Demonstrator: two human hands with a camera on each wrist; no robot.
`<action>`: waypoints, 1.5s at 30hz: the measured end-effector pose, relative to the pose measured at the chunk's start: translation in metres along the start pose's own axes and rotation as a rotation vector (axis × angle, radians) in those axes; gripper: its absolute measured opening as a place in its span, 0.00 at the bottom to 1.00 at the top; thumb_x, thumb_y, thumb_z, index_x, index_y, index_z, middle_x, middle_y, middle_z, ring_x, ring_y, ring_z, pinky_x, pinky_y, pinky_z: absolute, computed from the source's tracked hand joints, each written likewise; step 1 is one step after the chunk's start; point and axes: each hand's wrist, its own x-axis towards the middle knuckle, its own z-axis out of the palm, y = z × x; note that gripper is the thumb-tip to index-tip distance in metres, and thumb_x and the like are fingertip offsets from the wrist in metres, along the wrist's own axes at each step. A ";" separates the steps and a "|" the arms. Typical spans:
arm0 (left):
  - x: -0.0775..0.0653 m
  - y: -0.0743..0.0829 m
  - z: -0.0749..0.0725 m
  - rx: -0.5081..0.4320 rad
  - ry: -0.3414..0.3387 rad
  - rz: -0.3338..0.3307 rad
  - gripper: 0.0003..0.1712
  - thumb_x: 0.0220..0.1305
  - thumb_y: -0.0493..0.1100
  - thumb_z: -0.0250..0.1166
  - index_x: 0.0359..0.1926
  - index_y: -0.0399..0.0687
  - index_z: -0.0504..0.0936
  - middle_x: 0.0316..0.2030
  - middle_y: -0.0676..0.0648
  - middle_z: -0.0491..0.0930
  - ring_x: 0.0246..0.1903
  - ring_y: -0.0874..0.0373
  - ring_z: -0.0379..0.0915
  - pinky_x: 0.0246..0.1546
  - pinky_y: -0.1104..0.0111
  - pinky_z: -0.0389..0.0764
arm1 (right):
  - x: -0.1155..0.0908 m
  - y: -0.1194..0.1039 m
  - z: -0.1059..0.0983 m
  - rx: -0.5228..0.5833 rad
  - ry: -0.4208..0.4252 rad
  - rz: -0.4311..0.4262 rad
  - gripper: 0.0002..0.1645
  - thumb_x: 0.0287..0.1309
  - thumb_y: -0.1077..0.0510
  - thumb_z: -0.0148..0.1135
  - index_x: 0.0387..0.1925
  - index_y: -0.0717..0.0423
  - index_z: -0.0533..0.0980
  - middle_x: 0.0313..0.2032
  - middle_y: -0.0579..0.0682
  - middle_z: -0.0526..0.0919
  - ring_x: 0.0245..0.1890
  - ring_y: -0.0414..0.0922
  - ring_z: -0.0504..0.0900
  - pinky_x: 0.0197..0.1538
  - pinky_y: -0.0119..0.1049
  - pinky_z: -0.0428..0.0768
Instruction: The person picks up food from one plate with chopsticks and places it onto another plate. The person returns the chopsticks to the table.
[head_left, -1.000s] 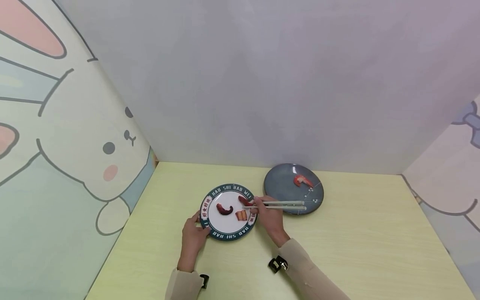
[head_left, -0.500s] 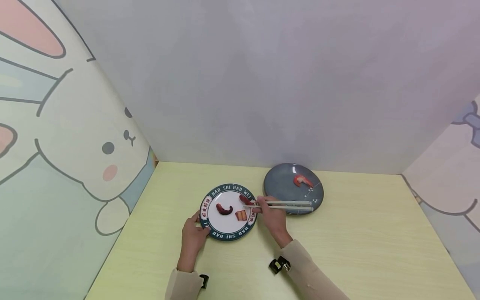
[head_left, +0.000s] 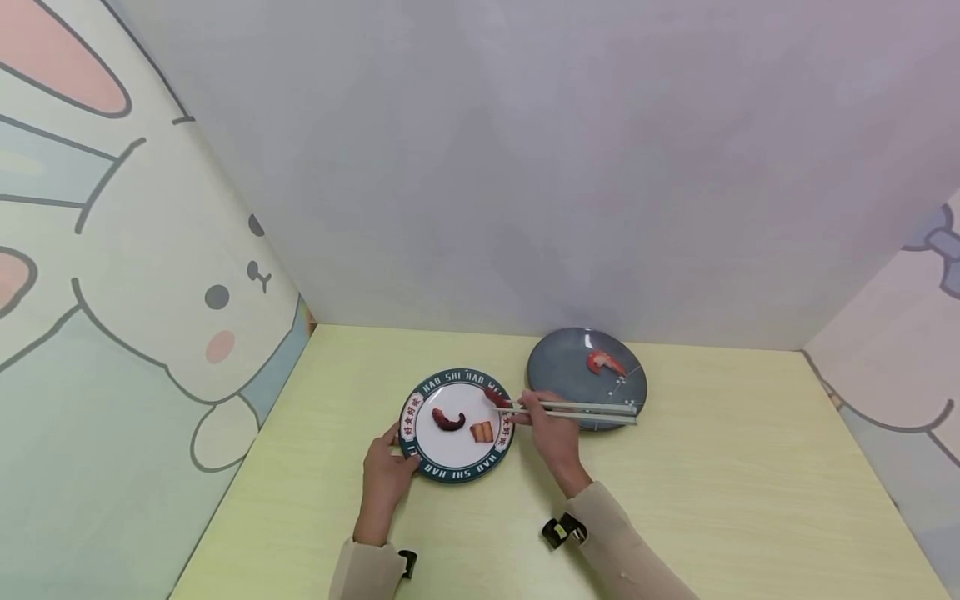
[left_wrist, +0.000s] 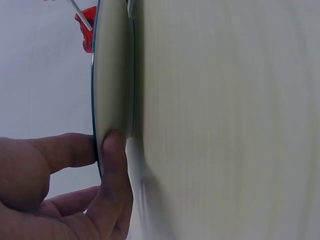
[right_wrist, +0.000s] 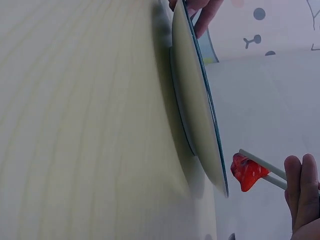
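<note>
My left hand (head_left: 386,475) pinches the near left rim of a white plate with a green lettered border (head_left: 448,473). In the left wrist view one digit lies on top and another beneath the rim. My right hand (head_left: 553,435) holds a pair of pale chopsticks (head_left: 588,408). Their tips grip a red piece of food (right_wrist: 247,172), its kind unclear, over the plate's right side. The right wrist view shows it just above the rim, apart from it. On the plate lie a dark red curled octopus tentacle (head_left: 448,420) and a brown striped slice like pork belly (head_left: 482,432).
Behind my right hand a blue-grey plate (head_left: 555,367) stands near the back wall (head_left: 480,208), with a red shrimp (head_left: 606,362) on it. Both plates stand on a pale wooden table (head_left: 712,467). Walls with cartoon drawings stand at left and right.
My right hand and the chopsticks have moved a little to the right. The red piece has shifted with them, rightward toward the rim. My left hand has stayed on the plate.
</note>
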 end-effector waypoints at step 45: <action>0.001 -0.002 0.001 0.008 -0.012 -0.013 0.42 0.60 0.27 0.69 0.75 0.25 0.65 0.53 0.31 0.73 0.41 0.46 0.78 0.35 0.65 0.78 | 0.032 -0.004 -0.070 0.042 0.228 -0.033 0.18 0.73 0.61 0.65 0.45 0.79 0.83 0.36 0.70 0.89 0.23 0.37 0.89 0.26 0.26 0.80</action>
